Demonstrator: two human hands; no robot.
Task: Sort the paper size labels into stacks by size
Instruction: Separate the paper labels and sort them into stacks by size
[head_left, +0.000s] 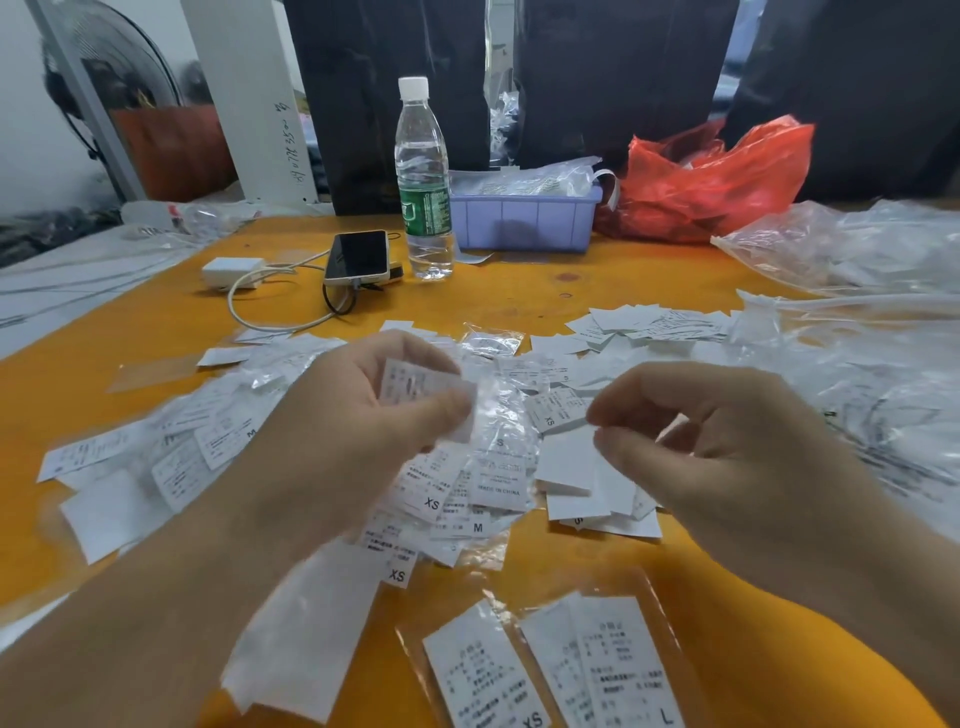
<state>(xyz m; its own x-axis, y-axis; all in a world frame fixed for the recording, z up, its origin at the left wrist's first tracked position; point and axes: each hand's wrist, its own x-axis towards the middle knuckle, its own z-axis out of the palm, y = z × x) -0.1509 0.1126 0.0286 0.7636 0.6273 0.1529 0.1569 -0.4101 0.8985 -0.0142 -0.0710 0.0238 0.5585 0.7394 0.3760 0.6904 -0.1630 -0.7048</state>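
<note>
In the head view, a small label (415, 387) is pinched in the left hand (363, 410), raised above the loose heap of labels (467, 483) strewn over the orange surface (571, 275). The right hand (727, 447) is held just beside it, thumb and forefinger nearly meeting, apparently on nothing (its grip looks empty). The step in hand is judged to be reading the size. Next, that label must be laid on its matching stack, perhaps the pile (654, 325) further back.
</note>
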